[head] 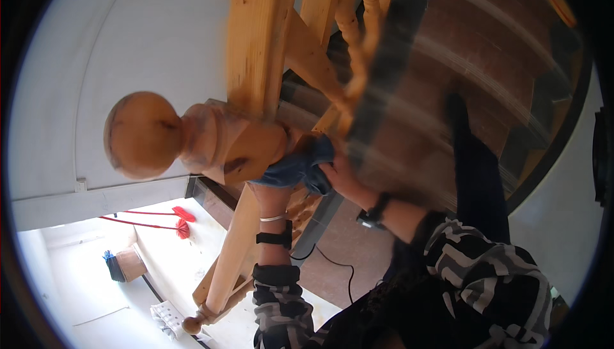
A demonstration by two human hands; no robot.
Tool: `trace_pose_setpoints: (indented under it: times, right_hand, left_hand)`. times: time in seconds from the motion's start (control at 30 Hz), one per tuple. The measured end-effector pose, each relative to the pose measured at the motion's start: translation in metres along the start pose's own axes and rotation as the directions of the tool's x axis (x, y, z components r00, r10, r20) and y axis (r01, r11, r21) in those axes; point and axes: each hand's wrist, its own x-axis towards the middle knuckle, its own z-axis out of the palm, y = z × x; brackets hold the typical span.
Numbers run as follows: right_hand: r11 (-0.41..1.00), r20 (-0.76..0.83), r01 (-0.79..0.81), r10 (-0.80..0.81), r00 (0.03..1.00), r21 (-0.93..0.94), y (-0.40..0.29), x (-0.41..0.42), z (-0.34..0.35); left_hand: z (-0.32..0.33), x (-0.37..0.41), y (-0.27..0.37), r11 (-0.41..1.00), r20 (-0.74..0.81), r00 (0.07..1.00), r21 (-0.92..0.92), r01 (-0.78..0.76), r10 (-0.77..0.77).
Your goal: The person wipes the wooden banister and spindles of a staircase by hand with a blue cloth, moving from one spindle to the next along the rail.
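Note:
A turned wooden newel post with a round ball finial stands in front of me. Crumpled against the post's shaft, just below its carved block, is a dark blue cloth. My right hand grips the cloth's near end, with the fingers bent into it. On the other side, my left hand reaches up against the post and the cloth. Its fingers are hidden behind them, so their grip does not show. Each wrist wears a dark band.
A broad wooden handrail meets the post, with turned balusters beside it. Brown stair treads curve at right. A lower handrail descends at left. A black cable lies near my legs. Red long-handled tools lie below.

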Motion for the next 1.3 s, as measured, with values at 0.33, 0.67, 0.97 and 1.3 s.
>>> trace_pose_setpoints:
  times: [0.33,0.67,0.97,1.3]
  right_hand:
    - [0.631,0.111,0.385,-0.428,0.897,-0.674,-0.090,0.042,0.015]
    - [0.559,0.461,0.637,-0.440,0.770,-0.530,-0.067,-0.006,0.004]
    - [0.972,0.048,0.234,-0.234,0.971,0.007,-0.110,0.023,-0.038]
    - [0.757,-0.127,0.539,-0.616,0.778,-0.369,-0.167,0.088,-0.005]
  left_hand:
    - [0.009,-0.017,-0.004,0.992,-0.177,0.983,0.120,-0.036,0.057]
    - [0.018,-0.026,-0.017,0.983,-0.036,0.999,0.185,-0.014,0.021]
    - [0.006,-0.011,0.000,0.922,0.036,0.996,0.382,0.066,-0.086]
    - [0.011,-0.007,0.012,0.917,0.064,0.985,0.379,0.126,-0.162]
